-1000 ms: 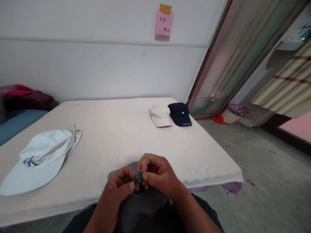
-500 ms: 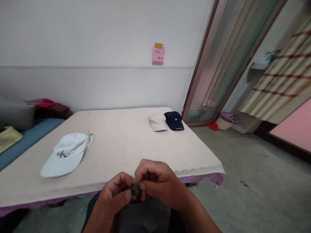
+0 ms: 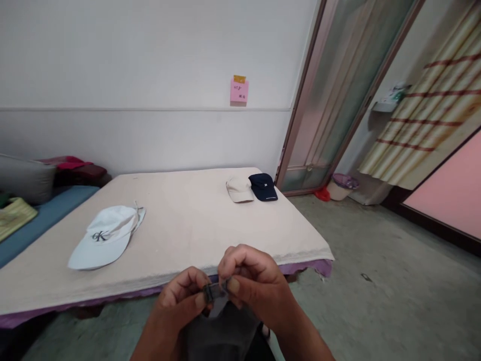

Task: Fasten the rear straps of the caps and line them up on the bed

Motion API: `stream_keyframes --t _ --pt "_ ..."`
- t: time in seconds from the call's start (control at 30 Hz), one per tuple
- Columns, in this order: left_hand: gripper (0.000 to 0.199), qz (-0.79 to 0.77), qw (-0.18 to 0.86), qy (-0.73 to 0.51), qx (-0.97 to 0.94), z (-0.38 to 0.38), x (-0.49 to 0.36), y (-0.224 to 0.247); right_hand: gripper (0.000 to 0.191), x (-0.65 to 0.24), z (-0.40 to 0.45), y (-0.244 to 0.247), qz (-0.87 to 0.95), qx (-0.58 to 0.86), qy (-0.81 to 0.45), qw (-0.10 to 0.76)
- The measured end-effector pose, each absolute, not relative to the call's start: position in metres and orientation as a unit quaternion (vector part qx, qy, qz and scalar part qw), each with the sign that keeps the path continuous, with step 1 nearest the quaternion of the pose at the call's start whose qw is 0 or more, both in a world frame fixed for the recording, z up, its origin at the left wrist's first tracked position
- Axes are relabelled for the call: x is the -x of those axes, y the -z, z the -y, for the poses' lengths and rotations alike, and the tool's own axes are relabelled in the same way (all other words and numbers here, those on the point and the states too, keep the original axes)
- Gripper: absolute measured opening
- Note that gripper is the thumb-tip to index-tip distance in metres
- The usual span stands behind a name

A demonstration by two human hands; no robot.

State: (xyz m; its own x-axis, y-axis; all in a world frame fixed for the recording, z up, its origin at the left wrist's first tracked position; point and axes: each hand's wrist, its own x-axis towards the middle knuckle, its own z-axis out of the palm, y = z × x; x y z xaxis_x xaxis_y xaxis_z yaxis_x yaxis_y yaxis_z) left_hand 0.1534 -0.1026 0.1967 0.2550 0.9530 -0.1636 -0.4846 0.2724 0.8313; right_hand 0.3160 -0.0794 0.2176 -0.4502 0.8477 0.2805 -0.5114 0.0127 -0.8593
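A dark grey cap (image 3: 221, 331) hangs below my two hands, in front of the table's near edge. My left hand (image 3: 180, 296) is closed, pinching the small dark buckle (image 3: 209, 293) at the back of the cap. Closed as well, my right hand (image 3: 255, 281) grips the end of the cap's strap (image 3: 220, 289) between thumb and fingers. A short piece of strap stretches between both hands. On the table lie a white cap (image 3: 107, 238) with black letters at the left, and a beige cap (image 3: 239, 189) touching a navy cap (image 3: 263, 187) at the far right.
The table (image 3: 180, 225) has a pale cloth over a purple one. A grey cushion (image 3: 26, 175) and folded textiles are at far left. A pink note (image 3: 239, 92) is taped to the wall. Past the sliding door (image 3: 319, 100) stands a waste bin (image 3: 340, 188).
My right hand has moved slightly right, away from the left, so more strap shows between them. The whole view has shifted a little to the right.
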Motion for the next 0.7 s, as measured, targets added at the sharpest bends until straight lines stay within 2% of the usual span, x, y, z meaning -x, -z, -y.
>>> stream_keyframes --t 0.4,0.57,0.7 --pt "0.024 -0.45 0.683 -0.456 -0.35 0.108 -0.168 -0.203 0.009 -0.334 0.088 -0.209 0.515 0.325 -0.638 0.47" --pt "0.021 -0.444 0.679 -0.462 -0.357 0.104 -0.171 -0.2 0.016 -0.339 0.087 -0.203 0.466 0.304 -0.674 0.486" --pt "0.017 -0.406 0.716 -0.447 -0.352 0.102 -0.17 -0.197 0.019 -0.34 0.086 -0.202 0.427 0.264 -0.702 0.506"
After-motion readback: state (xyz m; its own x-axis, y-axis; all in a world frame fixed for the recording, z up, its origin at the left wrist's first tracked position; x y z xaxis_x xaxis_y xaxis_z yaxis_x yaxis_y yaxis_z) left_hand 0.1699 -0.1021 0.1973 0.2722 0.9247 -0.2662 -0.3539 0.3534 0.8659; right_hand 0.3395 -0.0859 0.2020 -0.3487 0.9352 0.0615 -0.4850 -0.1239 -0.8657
